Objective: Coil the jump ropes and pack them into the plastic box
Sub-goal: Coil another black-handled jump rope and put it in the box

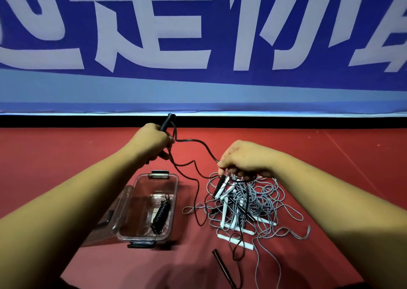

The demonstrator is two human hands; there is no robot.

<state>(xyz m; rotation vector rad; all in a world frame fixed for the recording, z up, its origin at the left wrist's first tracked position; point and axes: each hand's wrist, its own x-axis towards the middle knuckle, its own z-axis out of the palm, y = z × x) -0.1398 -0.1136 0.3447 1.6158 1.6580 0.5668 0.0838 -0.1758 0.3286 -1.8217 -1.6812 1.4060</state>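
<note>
Down at 6 o'clock, nearest of all, a loose black handle (222, 264) lies flat on the red floor (341, 178). A thin black cord runs from it up into the pile.

Next, at 7 o'clock, sits the plastic box (175, 189). It is see-through, has dark clips at both ends, and its lid (105, 218) hangs open on the left side. One black jump rope (161, 215) lies inside, wound up tight like a spring.

Just beside the box, at 4 o'clock, is a messy pile of jump ropes (264, 200). They are gray cords with white handles, all tangled in loops.

The right hand (244, 158) is on top of the pile. Its fingers are curled down and pinch the black rope (196, 143), with some gray loops bunched just under them.

That black rope bends across to the left hand (152, 142), near the middle. This hand is a fist round the rope's dark handle, which sticks up toward 12 o'clock, and round a few loops of cord.

Far back at 12 o'clock hangs a blue banner (136, 35) with big white letters.
</note>
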